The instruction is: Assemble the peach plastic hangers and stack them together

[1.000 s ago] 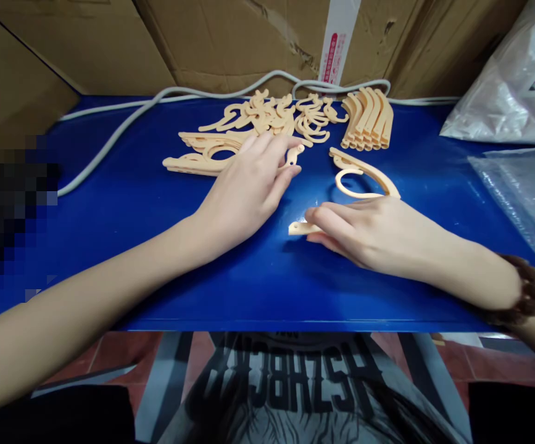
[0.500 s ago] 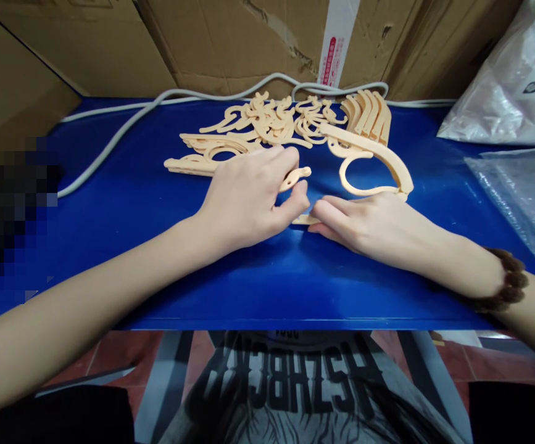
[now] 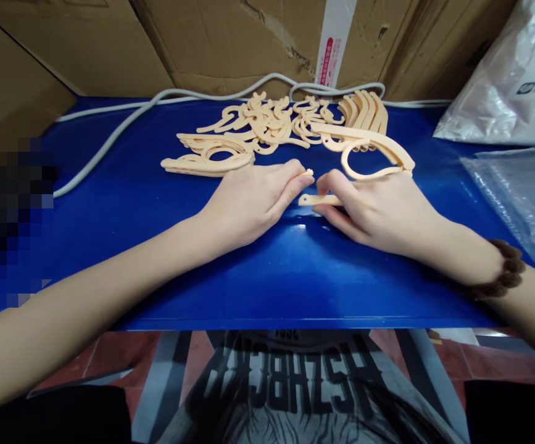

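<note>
My left hand (image 3: 251, 203) is closed over a small cream plastic hanger piece, and only its tip (image 3: 310, 172) shows past the thumb and forefinger. My right hand (image 3: 378, 213) pinches a flat cream hanger arm (image 3: 312, 200) between thumb and fingers; a small hole shows in its left end. The two held pieces are close together but apart. Beyond my right hand lies a larger curved hanger part (image 3: 381, 148) with a looped strip. Folded hanger parts (image 3: 207, 164) lie stacked past my left hand.
Loose hook-shaped pieces (image 3: 267, 120) are heaped at the back of the blue table (image 3: 248, 290), near several stacked curved arms (image 3: 366, 111). A white cable (image 3: 123, 126) runs behind them, before cardboard boxes (image 3: 230, 43). Plastic bags (image 3: 517, 191) lie at the right.
My right hand has moved slightly up, and more of the hanger arm it holds now shows. My left fingers have closed further over the small piece, hiding most of it.
</note>
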A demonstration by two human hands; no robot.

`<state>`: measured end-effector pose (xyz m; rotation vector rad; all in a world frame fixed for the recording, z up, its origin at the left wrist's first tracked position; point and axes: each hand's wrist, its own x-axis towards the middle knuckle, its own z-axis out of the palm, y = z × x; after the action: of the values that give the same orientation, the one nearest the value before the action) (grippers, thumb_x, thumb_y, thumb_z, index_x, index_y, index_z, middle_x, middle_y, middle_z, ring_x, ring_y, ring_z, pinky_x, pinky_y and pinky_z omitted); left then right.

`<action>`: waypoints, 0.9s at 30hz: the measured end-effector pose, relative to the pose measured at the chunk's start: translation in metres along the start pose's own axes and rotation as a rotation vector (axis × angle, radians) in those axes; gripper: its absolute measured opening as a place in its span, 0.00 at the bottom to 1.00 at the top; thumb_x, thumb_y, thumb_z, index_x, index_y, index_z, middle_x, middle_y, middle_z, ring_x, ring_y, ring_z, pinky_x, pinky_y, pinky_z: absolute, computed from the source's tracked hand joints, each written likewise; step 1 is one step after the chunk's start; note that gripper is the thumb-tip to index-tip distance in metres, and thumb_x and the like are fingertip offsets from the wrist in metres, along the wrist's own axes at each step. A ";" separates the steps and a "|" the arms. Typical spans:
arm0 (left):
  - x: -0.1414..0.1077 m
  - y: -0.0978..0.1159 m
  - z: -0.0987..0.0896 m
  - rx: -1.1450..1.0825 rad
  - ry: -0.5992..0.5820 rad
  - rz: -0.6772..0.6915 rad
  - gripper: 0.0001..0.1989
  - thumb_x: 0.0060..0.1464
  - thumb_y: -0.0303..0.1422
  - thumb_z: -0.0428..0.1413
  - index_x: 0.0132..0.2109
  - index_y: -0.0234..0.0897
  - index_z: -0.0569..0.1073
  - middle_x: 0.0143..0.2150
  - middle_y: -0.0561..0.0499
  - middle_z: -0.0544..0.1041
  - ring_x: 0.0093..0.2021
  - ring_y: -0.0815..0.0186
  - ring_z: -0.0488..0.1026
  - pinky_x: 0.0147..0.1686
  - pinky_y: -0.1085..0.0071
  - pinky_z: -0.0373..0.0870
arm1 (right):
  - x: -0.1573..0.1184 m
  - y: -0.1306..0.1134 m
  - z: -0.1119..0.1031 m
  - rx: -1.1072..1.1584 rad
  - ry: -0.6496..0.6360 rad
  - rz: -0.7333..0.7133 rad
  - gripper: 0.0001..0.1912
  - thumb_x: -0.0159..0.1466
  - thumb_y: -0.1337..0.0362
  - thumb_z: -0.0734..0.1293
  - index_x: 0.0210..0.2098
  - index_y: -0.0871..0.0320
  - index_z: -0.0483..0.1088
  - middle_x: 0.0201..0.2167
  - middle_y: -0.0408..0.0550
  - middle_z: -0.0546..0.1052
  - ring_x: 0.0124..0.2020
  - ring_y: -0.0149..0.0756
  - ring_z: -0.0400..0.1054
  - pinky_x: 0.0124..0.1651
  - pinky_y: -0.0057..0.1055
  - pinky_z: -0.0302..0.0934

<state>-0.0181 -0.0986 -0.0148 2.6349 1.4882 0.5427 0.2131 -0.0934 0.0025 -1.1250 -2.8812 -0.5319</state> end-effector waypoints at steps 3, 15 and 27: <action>0.000 0.001 -0.002 -0.043 -0.043 0.012 0.24 0.79 0.41 0.38 0.44 0.39 0.75 0.35 0.49 0.79 0.35 0.59 0.76 0.35 0.66 0.59 | 0.000 0.005 -0.001 0.058 0.023 0.004 0.30 0.80 0.50 0.49 0.53 0.63 0.76 0.30 0.57 0.81 0.26 0.40 0.65 0.32 0.36 0.40; 0.003 -0.010 -0.004 -0.256 -0.093 0.164 0.19 0.76 0.42 0.45 0.39 0.40 0.72 0.28 0.54 0.76 0.26 0.65 0.69 0.31 0.68 0.59 | -0.002 0.011 -0.004 0.138 0.008 -0.021 0.33 0.82 0.50 0.46 0.49 0.58 0.79 0.34 0.55 0.84 0.30 0.42 0.70 0.32 0.37 0.42; 0.002 -0.008 -0.009 -0.080 -0.084 0.201 0.15 0.78 0.41 0.51 0.42 0.39 0.72 0.28 0.55 0.75 0.25 0.66 0.68 0.30 0.70 0.59 | -0.004 0.012 -0.005 0.094 0.061 -0.020 0.37 0.82 0.48 0.43 0.49 0.56 0.79 0.32 0.52 0.82 0.29 0.40 0.69 0.31 0.36 0.41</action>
<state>-0.0260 -0.0937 -0.0078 2.7242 1.1617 0.4873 0.2237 -0.0890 0.0103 -1.0498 -2.8350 -0.4187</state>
